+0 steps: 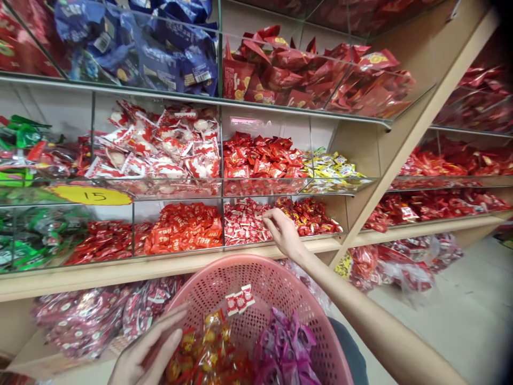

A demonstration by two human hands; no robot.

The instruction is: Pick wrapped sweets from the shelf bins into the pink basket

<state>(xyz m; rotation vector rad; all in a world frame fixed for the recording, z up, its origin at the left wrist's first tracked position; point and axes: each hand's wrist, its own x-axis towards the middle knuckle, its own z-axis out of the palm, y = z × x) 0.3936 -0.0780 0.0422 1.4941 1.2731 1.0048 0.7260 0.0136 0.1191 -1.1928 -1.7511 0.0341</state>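
Note:
My right hand [284, 232] reaches over the front edge of the lowest shelf, at a bin of small red-and-white wrapped candies [242, 219]. Its fingers are curled together at the candies; what lies between them is hidden. Below stands a pink perforated plastic basket [224, 263]. On its inner left side my left hand [146, 350] is open, fingers stretched out, beside gold-and-red wrapped candies [208, 347]. A few red-and-white candies [240, 299] lie apart near the basket's far wall. Purple wrapped candies [284, 347] fill its right side.
Clear dividers split the shelves into bins. Red-wrapped candies [308, 214] lie right of my hand, orange-red packets [184, 227] to the left. A yellow price tag [92, 194] reads 15. A slanting wooden post [404, 139] stands at right. Bagged candies [84, 321] sit under the shelf.

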